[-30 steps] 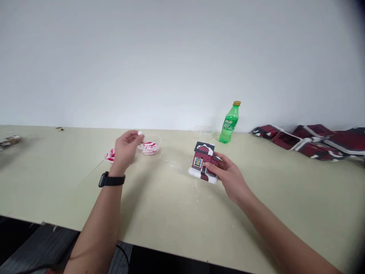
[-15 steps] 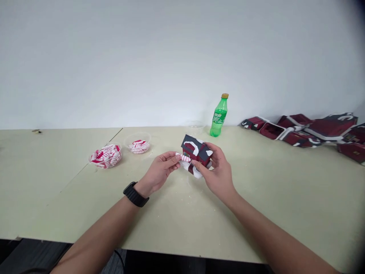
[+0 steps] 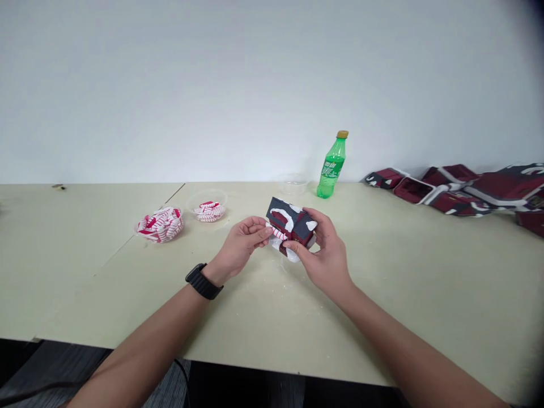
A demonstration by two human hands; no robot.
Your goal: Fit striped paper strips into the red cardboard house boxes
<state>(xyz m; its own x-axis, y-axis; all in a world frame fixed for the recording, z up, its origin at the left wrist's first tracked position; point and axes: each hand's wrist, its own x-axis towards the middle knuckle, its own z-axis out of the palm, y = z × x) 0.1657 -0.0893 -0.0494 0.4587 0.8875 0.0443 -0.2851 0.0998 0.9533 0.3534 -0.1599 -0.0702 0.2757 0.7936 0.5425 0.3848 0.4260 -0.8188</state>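
Held between both hands, above the middle of the table, a small house: dark roof splashed with white, maroon walls, white snowy base, tilted with the roof turned up toward the camera; contact with the table impossible to tell. Pinched in the left grip, thumb and fingers pressed together, a red-and-white striped piece, its end against the near side of the house, at the white base. Wrapped around the far end of the house, the right grip, fingers curled over the roof edge and thumb on the near face, firmly closed on the house. Around the left wrist, a black watch. Off to the left of the hands, two clear bowls side by side, the nearer and fuller one and the smaller one, both heaped with more striped pieces. Beyond the house, a clear lid or cup, hard to make out, just beside a green soda bottle with an orange cap, upright. Far right along the wall, a spread of maroon-and-white panels. Scattered on the table near the hands, fine white specks.
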